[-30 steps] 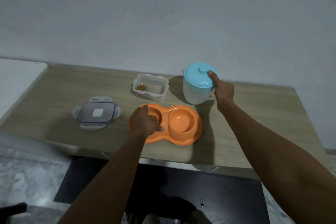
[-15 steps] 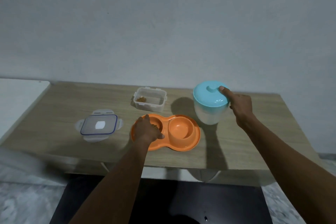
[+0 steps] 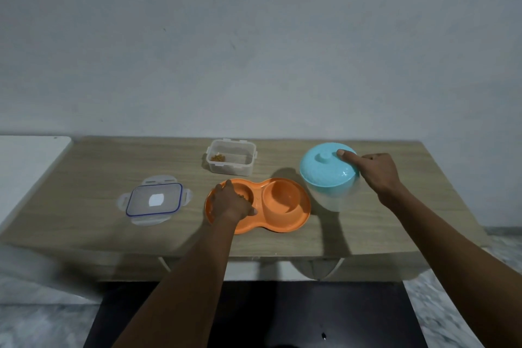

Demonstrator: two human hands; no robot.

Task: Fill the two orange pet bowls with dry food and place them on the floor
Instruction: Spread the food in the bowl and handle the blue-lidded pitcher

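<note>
Evidently the filling step is in hand: the left hand (image 3: 230, 203) lies over the left bowl (image 3: 245, 188) of the orange double dish (image 3: 282, 225), low at the frame's centre on the wooden table (image 3: 395, 229), fingers curled down over a few brown pellets, though whether they pinch any I cannot tell. The right hand (image 3: 378, 172), centre right, grips the teal lid (image 3: 324, 171) of a translucent tub (image 3: 336, 200) beside the dish; the right bowl (image 3: 282, 198) looks bare and glossy, so the next move likely calls for uncapping that tub and pouring there
</note>
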